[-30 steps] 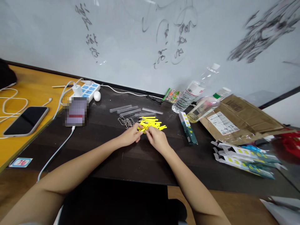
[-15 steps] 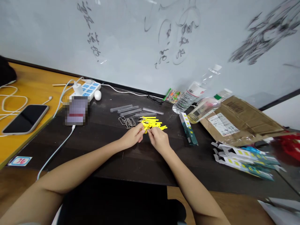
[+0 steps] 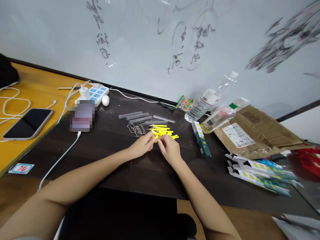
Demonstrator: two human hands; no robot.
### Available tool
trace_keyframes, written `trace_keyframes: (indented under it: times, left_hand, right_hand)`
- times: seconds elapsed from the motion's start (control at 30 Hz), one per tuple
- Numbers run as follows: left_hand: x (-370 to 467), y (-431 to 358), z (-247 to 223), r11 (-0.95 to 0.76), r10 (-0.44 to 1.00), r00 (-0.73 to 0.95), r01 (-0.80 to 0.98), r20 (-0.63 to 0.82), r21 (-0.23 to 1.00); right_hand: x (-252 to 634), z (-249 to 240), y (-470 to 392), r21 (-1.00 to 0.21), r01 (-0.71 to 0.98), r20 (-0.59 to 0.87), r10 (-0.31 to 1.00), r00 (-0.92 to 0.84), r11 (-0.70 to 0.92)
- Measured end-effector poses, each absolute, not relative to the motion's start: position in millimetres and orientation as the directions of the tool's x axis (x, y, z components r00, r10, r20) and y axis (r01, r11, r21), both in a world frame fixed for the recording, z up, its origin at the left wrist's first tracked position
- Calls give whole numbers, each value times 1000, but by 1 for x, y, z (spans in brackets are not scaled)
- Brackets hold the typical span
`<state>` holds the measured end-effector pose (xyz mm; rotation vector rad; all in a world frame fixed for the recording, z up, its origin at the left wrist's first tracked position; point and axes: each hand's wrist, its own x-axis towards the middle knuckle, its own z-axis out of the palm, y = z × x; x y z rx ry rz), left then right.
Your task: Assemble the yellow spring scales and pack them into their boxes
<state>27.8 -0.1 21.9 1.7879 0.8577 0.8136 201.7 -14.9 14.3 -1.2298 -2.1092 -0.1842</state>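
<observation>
A small yellow piece (image 3: 156, 137) sits pinched between the fingertips of a person's left hand (image 3: 142, 145) and right hand (image 3: 170, 148), midway between the two, its long axis hidden by the fingers. Just beyond the grip, a yellow heap (image 3: 163, 130) lies with its slim parts running roughly crosswise; bent metal wires (image 3: 136, 130) rest beyond the left hand, clear strips (image 3: 140, 119) farther out, a green-and-white box (image 3: 201, 140) to the right.

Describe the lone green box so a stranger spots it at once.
Find the dark table below the whiteboard. Between the right hand and the cardboard lies a slim green box. It lies apart from the heaped, open-ended green boxes.
</observation>
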Motion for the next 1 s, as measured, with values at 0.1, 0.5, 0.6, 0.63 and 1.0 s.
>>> trace_keyframes:
  times: [0.1,0.5,0.6,0.63,1.0]
  left_hand:
    - [27,2,22,-237,839,533,175,110,956]
    - [28,11,17,35,760,643,96,-89,995]
    - [26,15,16,130,755,633,107,-169,986]
    - [25,16,17,161,754,629,101,-188,982]
    - [18,18,33,281,760,577,125,-300,951]
  right_hand:
    - [201,14,-14,-468,723,520,820,-239,508]
    - [203,13,-10,-846,294,324,867,-379,445]
    - [208,11,-6,-874,287,285,892,-352,392]
    - [210,12,-5,-877,293,276,898,-344,382]
    - [211,10,1,-934,262,135,918,-374,244]
